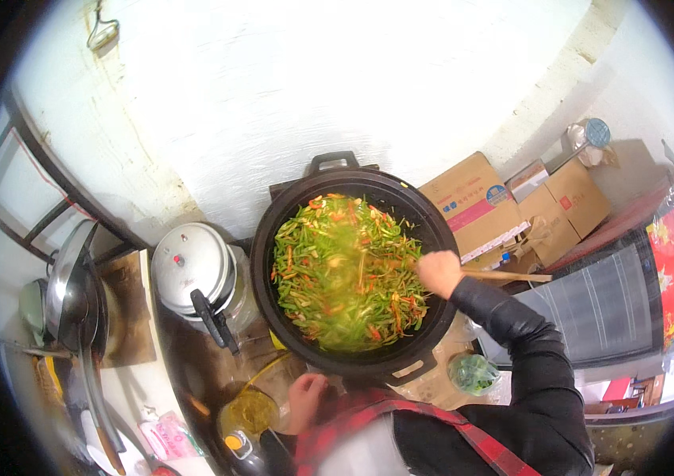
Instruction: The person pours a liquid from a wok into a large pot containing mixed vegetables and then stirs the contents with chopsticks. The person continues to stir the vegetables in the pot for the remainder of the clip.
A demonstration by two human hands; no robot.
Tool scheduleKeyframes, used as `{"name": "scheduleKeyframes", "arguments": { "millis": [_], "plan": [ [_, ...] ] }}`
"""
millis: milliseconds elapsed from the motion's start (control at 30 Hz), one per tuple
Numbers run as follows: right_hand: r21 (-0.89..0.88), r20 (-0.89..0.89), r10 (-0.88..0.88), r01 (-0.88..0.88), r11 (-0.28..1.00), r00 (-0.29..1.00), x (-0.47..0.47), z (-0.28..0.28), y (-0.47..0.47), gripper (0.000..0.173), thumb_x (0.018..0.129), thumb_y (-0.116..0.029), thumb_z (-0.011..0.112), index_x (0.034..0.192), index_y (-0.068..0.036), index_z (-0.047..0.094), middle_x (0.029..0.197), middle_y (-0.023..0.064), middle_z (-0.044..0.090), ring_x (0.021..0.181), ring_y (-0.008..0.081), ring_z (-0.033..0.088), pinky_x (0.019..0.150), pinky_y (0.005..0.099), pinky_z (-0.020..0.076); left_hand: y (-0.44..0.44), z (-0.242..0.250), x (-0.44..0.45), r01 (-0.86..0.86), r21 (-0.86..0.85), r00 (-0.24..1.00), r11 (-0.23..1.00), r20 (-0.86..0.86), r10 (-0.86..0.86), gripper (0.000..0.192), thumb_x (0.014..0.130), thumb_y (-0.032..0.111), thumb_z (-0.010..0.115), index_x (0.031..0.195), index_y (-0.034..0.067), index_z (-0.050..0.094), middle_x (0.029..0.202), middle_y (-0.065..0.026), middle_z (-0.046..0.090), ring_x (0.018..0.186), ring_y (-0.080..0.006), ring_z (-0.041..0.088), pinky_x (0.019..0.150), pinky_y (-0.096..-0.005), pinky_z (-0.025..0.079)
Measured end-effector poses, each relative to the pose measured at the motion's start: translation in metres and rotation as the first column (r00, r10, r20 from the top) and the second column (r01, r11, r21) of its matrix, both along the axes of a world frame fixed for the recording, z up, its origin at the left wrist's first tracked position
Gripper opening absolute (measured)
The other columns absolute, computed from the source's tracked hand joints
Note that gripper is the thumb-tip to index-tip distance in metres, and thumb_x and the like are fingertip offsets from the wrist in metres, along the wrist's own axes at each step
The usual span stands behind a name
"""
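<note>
A large black cast-iron wok (265, 238) with loop handles sits before me. It is full of shredded green vegetables (343, 279) mixed with orange-red strips and pale pieces. My right hand (441, 273) grips a wooden stick-like handle (509, 275) over the wok's right side, and the handle's tail points right past my wrist. The working end is blurred among the vegetables. Just below the wok's near rim, my left hand (307, 397) hangs close to my apron (343, 428) with its fingers loosely curled. I see nothing in it, but its palm side is hidden.
A pressure cooker (191, 268) stands left of the wok. Oil bottles (247, 416) are near my left forearm. Pans (72, 297) stack at far left. Cardboard boxes (474, 208) fill the back right, and a bag of greens (473, 375) lies below my right arm.
</note>
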State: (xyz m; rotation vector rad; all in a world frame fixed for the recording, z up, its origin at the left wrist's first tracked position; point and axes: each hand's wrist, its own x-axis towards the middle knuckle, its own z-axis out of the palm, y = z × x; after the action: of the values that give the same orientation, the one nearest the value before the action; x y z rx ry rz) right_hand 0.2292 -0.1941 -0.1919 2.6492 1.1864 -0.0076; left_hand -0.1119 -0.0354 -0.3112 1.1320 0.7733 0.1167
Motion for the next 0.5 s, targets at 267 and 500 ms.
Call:
{"name": "scheduleKeyframes", "arguments": {
  "millis": [267, 500],
  "plan": [
    [-0.154, -0.27, 0.103, -0.148, 0.977, 0.957, -0.051, 0.027, 0.026, 0.016, 0.072, -0.015, 0.055, 0.066, -0.006, 0.066, 0.067, 0.0136, 0.064, 0.062, 0.029, 0.064, 0.055, 0.0387, 0.0497, 0.029, 0.024, 0.009, -0.061, -0.03, 0.992, 0.998, 0.11, 0.064, 0.013, 0.086, 0.014, 0.06, 0.084, 0.001, 0.061, 0.075, -0.0015, 0.062, 0.068, -0.0078, 0.056, 0.062, -0.0211, 0.044],
    [-0.067, -0.317, -0.004, -0.018, 0.998, 0.948, -0.151, -0.072, 0.018, 0.012, 0.074, -0.017, 0.055, 0.069, -0.011, 0.064, 0.06, 0.0081, 0.062, 0.055, 0.0245, 0.063, 0.047, 0.0376, 0.0479, 0.028, 0.004, 0.003, 0.059, -0.047, 0.996, 0.997, 0.068, -0.055, 0.011, 0.086, 0.012, 0.06, 0.087, 0.001, 0.062, 0.08, -0.0021, 0.064, 0.074, -0.0087, 0.057, 0.07, -0.0219, 0.044]
  ]
}}
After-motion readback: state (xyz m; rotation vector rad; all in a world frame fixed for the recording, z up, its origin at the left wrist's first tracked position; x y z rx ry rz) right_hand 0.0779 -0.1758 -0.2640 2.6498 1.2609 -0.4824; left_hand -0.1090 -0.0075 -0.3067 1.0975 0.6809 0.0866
